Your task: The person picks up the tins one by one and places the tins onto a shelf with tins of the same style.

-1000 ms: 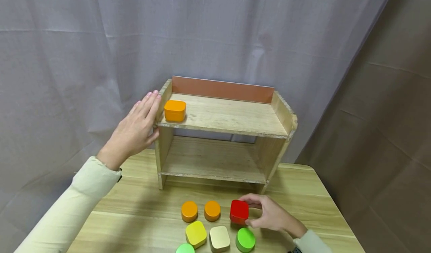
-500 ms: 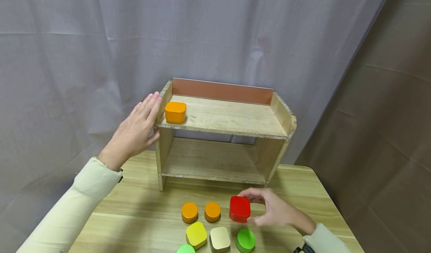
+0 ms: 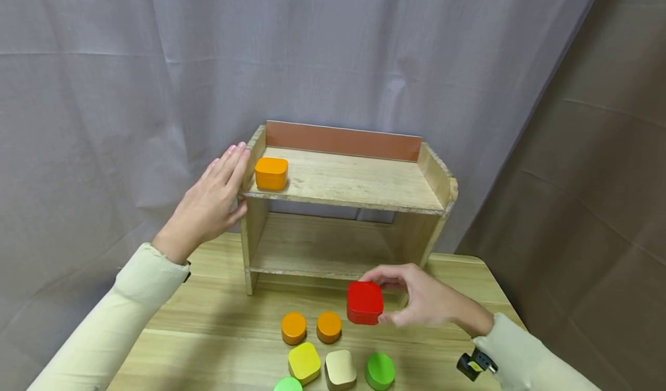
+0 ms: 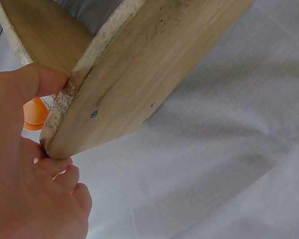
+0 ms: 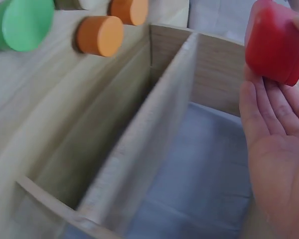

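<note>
1. Single, unpatterned colour on red block (image 3: 365,304), orange block (image 3: 271,174), yellow block (image 3: 304,362) and cream block (image 3: 340,369).
2. Likewise on two orange cylinders (image 3: 293,327) and green cylinder (image 3: 380,371).
3. Pale wood colour with fine grain on shelf unit (image 3: 354,180); reddish-brown on back strip (image 3: 343,140).
4. Yellowish, streaked grain on tabletop (image 3: 187,310).
5. Plain grey on rear curtain (image 3: 333,50); brownish grey on side curtain (image 3: 588,206).
6. Pale cream on sleeves (image 3: 114,316).
</note>
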Tool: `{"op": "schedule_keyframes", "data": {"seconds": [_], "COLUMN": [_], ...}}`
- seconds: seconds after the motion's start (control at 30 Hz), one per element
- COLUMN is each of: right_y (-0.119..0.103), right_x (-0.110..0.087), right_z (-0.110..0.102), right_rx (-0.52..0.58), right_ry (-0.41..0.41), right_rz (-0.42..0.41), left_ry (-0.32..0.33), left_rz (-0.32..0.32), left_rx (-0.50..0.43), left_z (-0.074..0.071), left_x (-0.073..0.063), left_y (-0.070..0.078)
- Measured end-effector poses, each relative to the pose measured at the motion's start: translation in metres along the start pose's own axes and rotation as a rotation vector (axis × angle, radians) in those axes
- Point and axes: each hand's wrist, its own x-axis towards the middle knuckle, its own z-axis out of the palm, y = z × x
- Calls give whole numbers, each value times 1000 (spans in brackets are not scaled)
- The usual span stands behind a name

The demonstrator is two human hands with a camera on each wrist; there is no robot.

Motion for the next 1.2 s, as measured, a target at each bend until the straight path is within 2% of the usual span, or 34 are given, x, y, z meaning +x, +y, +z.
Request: {"op": "schedule_keyframes", "data": {"seconds": [0.33,0.53,0.8,0.93,1.2], "right_y": [-40,-55,-76,-81,-76], "right_x": [30,45,63,74,90], "right_z": [-35,-54,-75,-85,-97], "right_rx": [-16,-38,-53,-52,-74], "right_ry": [-9,-17,16,51,97], "right_rz": [-19,-38,-11,-6,-9], "left_ry": [6,5,13,10,8], "left_rz": [-4,3,7,5,8], "left_rx": [-5,-9,-10,-15,-20], "left_z": [-1,0,0,-1,1], "left_x": [0,0,-3,-2,-1], "left_y": [-1,0,1,1,3]}}
